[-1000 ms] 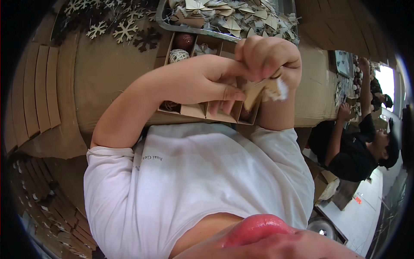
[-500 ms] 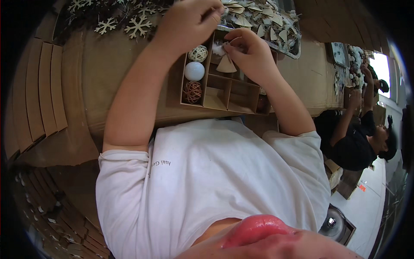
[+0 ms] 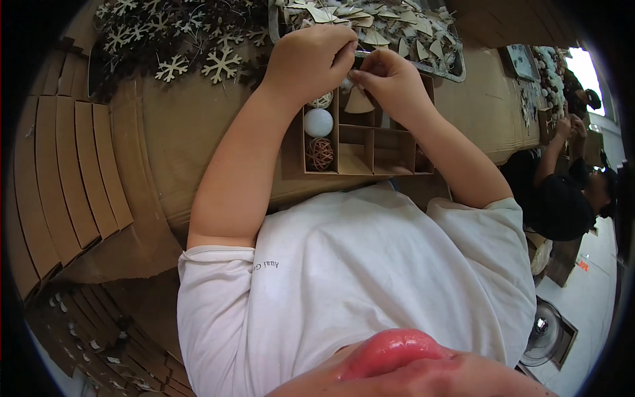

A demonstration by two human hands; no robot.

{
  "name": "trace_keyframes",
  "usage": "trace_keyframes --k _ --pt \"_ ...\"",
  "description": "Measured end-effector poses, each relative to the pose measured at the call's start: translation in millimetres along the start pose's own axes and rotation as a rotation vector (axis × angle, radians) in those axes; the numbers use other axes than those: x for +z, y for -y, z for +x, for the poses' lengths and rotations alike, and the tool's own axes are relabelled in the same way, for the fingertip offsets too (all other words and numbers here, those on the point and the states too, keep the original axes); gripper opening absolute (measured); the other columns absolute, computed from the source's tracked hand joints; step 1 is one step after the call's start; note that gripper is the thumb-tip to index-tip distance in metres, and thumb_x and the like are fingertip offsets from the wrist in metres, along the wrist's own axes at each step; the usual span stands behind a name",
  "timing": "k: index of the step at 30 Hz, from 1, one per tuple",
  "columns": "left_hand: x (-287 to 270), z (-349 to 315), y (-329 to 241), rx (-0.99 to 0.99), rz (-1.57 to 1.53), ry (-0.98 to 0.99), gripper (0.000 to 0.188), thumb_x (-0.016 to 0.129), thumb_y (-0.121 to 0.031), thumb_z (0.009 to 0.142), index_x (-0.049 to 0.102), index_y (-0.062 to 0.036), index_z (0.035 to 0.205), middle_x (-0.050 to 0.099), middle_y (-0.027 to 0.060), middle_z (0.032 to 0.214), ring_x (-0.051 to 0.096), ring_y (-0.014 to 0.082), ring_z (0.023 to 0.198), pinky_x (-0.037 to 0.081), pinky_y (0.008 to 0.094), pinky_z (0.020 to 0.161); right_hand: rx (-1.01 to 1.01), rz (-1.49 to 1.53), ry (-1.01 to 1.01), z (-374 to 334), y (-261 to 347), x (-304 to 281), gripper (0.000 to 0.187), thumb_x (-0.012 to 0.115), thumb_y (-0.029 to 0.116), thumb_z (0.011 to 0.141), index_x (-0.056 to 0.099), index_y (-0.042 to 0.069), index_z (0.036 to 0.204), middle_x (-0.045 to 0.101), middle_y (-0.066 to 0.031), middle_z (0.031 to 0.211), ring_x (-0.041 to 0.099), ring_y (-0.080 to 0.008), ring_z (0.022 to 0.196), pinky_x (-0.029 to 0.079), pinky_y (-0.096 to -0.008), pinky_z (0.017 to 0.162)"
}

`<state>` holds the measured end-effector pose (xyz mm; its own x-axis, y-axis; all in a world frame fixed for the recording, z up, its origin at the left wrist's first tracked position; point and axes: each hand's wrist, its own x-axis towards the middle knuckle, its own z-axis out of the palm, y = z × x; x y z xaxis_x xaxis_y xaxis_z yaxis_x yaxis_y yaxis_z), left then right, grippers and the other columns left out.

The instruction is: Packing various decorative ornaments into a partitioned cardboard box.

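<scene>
My right hand [image 3: 391,79] pinches the top of a small pale wooden ornament [image 3: 359,103], shaped like a flared skirt with white fluff above it. It hangs over a cardboard box [image 3: 370,173] divided into compartments. Close beside it, my left hand [image 3: 314,58] is closed, its fingertips turned away; what they hold, if anything, is hidden. Down the box's left column sit a pale woven ball [image 3: 322,101], a glittery white ball [image 3: 319,123] and a brown woven ball [image 3: 320,153]. Two front middle compartments show bare bottoms. My right forearm covers part of the box's right side.
Beyond my hands stands a metal tray [image 3: 456,77] heaped with similar wooden and fluffy ornaments. Wooden snowflakes [image 3: 221,64] fill another tray at the far left. Folded cardboard [image 3: 76,165] stands at the left edge. A co-worker [image 3: 562,198] in black works at the right.
The whole view has shifted, putting the scene lower and further right. My left hand has come nearer to the right hand and the ornament. My right hand keeps its pinch.
</scene>
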<state>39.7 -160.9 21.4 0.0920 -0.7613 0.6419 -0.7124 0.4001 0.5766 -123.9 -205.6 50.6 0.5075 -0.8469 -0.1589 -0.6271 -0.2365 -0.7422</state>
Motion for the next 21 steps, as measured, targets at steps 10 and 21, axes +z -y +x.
trace_keyframes --k 10,21 --pt "-0.6 1.0 -1.0 -0.026 0.019 0.030 0.015 0.062 -0.016 0.081 0.066 -0.0072 0.092 0.067 0.0100 0.084 0.064 0.0277 0.078 0.051 0.0348 0.068 -0.405 -0.612 0.338 -1.1 8.8 -13.8 0.022 0.058 0.014 0.082 0.060 0.008 0.103 0.066 -0.0115 0.089 0.063 -0.0309 0.083 0.050 -0.0397 0.070" --pt "-3.5 0.6 -2.6 -0.058 -0.034 0.031 0.016 0.061 -0.015 0.082 0.066 -0.0057 0.095 0.066 0.0116 0.087 0.065 0.0269 0.080 0.051 0.0340 0.070 -0.388 -0.555 0.275 -3.6 13.8 -14.9 0.017 0.060 0.013 0.077 0.060 0.005 0.092 0.064 -0.0127 0.085 0.063 -0.0290 0.083 0.050 -0.0382 0.072"
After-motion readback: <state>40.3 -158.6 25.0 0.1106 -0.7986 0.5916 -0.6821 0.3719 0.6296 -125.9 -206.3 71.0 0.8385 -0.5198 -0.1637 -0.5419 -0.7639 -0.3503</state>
